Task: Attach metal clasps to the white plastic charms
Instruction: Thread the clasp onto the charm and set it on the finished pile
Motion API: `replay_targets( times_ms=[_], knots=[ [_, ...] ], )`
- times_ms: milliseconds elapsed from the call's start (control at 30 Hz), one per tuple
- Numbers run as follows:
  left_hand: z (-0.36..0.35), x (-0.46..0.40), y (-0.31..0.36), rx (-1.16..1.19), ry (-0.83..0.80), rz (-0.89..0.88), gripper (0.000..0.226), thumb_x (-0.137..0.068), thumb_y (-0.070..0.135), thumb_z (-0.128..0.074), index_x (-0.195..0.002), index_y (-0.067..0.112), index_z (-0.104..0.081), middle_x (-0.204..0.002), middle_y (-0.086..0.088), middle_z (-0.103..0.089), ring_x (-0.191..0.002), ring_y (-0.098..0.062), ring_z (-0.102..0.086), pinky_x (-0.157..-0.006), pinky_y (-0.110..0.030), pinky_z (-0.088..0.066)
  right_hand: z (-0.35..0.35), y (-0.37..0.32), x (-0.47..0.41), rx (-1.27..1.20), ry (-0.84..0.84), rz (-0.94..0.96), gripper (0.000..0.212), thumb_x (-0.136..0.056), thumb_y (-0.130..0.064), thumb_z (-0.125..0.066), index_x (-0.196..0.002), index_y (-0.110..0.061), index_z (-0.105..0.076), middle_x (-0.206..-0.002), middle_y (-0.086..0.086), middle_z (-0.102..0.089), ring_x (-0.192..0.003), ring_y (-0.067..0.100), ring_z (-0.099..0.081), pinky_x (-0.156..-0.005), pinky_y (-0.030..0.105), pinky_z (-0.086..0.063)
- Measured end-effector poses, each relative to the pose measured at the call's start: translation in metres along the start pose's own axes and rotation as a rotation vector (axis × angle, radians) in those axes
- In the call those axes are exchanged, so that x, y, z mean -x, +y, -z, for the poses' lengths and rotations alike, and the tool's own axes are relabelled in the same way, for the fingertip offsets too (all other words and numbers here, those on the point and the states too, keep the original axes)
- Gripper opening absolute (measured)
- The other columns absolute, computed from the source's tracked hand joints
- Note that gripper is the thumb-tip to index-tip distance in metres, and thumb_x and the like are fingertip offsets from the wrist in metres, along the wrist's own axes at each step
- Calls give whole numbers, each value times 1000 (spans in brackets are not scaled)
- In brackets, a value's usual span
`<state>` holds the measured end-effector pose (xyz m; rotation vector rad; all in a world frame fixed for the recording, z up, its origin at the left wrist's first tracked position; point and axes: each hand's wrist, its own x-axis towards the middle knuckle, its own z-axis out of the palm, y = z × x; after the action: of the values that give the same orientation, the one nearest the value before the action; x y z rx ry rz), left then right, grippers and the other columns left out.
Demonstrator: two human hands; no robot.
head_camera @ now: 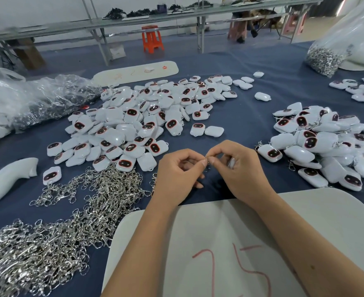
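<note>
Hands [206, 161] pinch thin shiny metal clasp [207, 166].

White charms and metal clasps, loose on blue cloth

Rounded white plastic charms with dark red-rimmed faces [146, 116]: large heap centre-far; second heap [322, 144] right, some with clasps attached. Silver metal lobster clasps [69, 213]: tangled pile near left; one small silver clasp [206, 162] pinched between both hands.

Bare forearms [198, 243], no sleeves.
</note>
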<state>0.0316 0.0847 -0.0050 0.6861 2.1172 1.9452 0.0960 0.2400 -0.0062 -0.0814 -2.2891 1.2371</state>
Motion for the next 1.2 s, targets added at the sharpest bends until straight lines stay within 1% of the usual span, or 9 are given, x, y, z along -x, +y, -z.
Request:
replay_targets(
  times_ms=[167, 267, 433, 667, 733, 867, 933, 1033, 1200],
  knots=[
    [0, 0, 0, 20, -31, 2, 10, -94, 0, -68, -87, 5, -74, -69, -5, -67, -60, -13, -64, -49, -26, -54, 0, 0, -1, -5, 0, 2, 17, -91, -2, -74, -83, -18, -73, -84, -9, -69, -65, 21, -52, -67, 33, -47],
    [0, 0, 0, 22, -49, -2, 13, -96, 0, -65, -87, 5, -73, -67, -7, -65, -61, -15, -63, -50, -27, -55, 1, -1, 0, -11, 0, 11, 18, -91, -2, -73, -83, -18, -73, -81, -12, -67, -65, 20, -51, -66, 28, -46],
    [0, -1, 0, 32, -68, -8, 13, -99, -1, -61, -89, 3, -70, -76, -9, -64, -65, -18, -63, -51, -29, -56, 1, -3, 0, 2, 1, 12, 18, -91, -2, -73, -83, -18, -73, -81, -16, -66, -66, 19, -50, -64, 18, -42],
    [-4, 0, -6, -59, -42, -39, 13, -103, 3, -53, -93, 2, -62, -63, -7, -62, -57, -19, -62, -54, -32, -58, 0, -5, 1, 89, 45, 76, 18, -90, -1, -74, -82, -17, -72, -81, -13, -65, -70, 16, -56, -67, 17, -42],
    [-6, -1, -7, -98, -14, -66, 14, -104, 3, -53, -92, 5, -61, -61, -7, -63, -55, -17, -62, -56, -31, -58, -2, -4, 1, 143, 62, 111, 18, -90, -1, -73, -82, -17, -71, -79, -16, -62, -70, 15, -56, -67, 17, -41],
    [-7, -1, -7, -161, 11, -121, 17, -102, 3, -55, -89, 10, -63, -64, -10, -63, -53, -13, -61, -56, -22, -53, -1, -4, 1, 192, 82, 133, 17, -89, 1, -72, -83, -16, -70, -77, -18, -58, -70, 11, -55, -67, 15, -39],
    [-7, -1, -7, -210, 15, -161, 18, -101, 4, -56, -88, 13, -64, -63, -7, -63, -53, -12, -61, -57, -20, -52, -1, -4, 1, 177, 90, 127, 17, -89, 1, -72, -83, -15, -71, -78, -17, -60, -70, 11, -55, -68, 14, -39],
    [-8, -1, -6, -288, 57, -230, 20, -99, 3, -56, -85, 16, -62, -63, -1, -62, -54, -12, -62, -58, -25, -53, -2, -4, 1, 135, 108, 119, 15, -90, -1, -73, -83, -14, -72, -80, -12, -65, -70, 14, -56, -68, 17, -42],
    [-9, -2, -3, -386, 116, -353, 20, -97, 1, -58, -83, 15, -61, -67, 7, -59, -63, -15, -61, -62, -20, -46, -4, -4, 0, 86, 60, 36, 11, -94, -11, -73, -86, -18, -76, -82, -12, -69, -73, 15, -58, -70, 21, -45]
  ],
)
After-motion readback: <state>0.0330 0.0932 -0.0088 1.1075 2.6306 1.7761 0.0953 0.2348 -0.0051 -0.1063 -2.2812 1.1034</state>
